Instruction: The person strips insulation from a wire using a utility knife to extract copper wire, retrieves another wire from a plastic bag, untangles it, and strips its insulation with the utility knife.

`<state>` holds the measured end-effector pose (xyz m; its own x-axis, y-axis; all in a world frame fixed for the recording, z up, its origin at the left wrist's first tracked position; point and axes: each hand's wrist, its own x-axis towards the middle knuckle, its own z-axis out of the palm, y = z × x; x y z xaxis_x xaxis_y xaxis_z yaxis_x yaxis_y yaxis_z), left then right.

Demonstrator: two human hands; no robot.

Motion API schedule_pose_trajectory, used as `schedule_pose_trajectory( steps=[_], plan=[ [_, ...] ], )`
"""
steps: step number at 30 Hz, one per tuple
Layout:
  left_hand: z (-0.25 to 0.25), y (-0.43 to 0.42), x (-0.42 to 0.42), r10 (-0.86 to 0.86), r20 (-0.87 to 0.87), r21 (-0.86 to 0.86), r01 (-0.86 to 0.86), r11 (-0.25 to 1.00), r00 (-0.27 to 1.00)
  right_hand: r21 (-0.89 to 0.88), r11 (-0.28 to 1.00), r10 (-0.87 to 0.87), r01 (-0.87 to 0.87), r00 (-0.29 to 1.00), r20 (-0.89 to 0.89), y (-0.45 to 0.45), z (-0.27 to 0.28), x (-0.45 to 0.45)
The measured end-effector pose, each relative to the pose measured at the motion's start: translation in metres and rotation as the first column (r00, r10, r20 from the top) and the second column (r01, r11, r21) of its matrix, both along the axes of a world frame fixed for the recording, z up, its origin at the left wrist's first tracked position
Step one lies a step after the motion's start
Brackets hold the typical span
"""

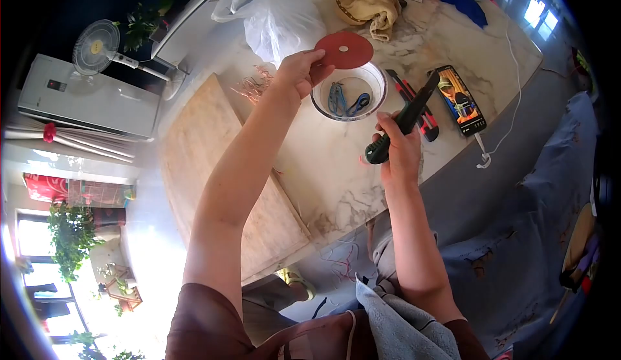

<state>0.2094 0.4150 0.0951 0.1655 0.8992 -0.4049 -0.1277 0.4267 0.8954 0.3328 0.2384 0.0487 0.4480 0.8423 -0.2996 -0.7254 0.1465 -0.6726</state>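
Note:
Pinched at its edge by my left hand [299,75] is a thin red disc [359,53] with a small hole in the middle, held above a white bowl [323,113]. Inside the bowl lie scissors [359,104] with blue-and-black handles and a blue hand tool [336,98]. My right hand [402,153] is wrapped round a black-and-green utility knife [409,115], its tip pointing up and away from me. Partly behind that knife, a red-and-black utility knife [427,128] rests on the marble-patterned table [343,185].
Right of the knives lies a phone [460,101] with a white cable [480,146]. A wooden board [207,140] covers the table's left side, near copper wire strands [254,85]. Farther back are a white plastic bag [275,20] and tan cloth gloves [369,10].

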Motion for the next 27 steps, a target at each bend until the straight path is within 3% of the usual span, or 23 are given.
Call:
schedule_pose_trajectory(
  steps=[4,7,9,11,13,14,17,20,22,24,26,27],
  plan=[
    [-0.011,0.004,-0.003,-0.021,0.016,0.04,0.021,0.999,1.0,0.003,1.0,-0.003,0.003,1.0,0.001,0.001,0.0,0.001],
    [-0.033,0.01,-0.004,-0.1,0.127,-0.077,0.11,0.991,0.987,0.013,1.0,0.005,-0.005,1.0,-0.007,0.002,-0.003,0.0],
    [-0.037,-0.005,-0.003,-0.251,-0.205,0.095,0.275,0.957,0.946,0.013,1.0,0.003,-0.002,1.0,-0.014,0.002,-0.003,0.001],
    [-0.038,-0.017,-0.001,-0.282,-0.599,0.192,0.476,0.858,0.749,0.005,1.0,0.005,-0.005,1.0,-0.018,0.002,-0.001,0.001],
    [-0.036,-0.024,0.004,-0.137,-0.919,0.165,0.678,0.716,0.369,0.01,1.0,0.006,-0.006,1.0,-0.028,0.002,-0.001,0.0],
    [-0.036,-0.026,0.008,-0.014,-0.989,0.106,0.76,0.641,0.15,0.015,1.0,0.007,-0.007,0.999,-0.031,0.002,0.0,-0.001],
    [-0.046,-0.029,0.023,0.063,-0.998,0.057,0.744,0.666,0.021,0.011,1.0,0.019,-0.019,0.999,-0.031,0.002,0.001,-0.001],
    [-0.052,-0.013,0.021,0.096,-0.983,0.178,0.685,0.706,0.156,0.009,0.999,0.034,-0.034,0.999,-0.036,0.002,-0.003,0.003],
    [-0.039,0.002,0.003,-0.094,-0.893,0.222,0.612,0.759,0.44,-0.004,1.0,0.029,-0.03,0.998,-0.048,0.002,-0.002,0.005],
    [-0.007,0.0,-0.008,-0.265,-0.656,0.198,0.5,0.843,0.707,-0.01,1.0,0.023,-0.023,0.998,-0.056,0.002,-0.002,0.005],
    [0.01,-0.004,-0.015,-0.292,-0.435,0.235,0.421,0.876,0.852,-0.002,1.0,0.011,-0.011,0.998,-0.055,0.002,-0.002,0.004],
    [0.009,-0.003,-0.015,-0.392,-0.361,0.207,0.482,0.851,0.846,0.009,1.0,0.009,-0.008,0.998,-0.064,0.003,-0.002,0.003]
  ],
)
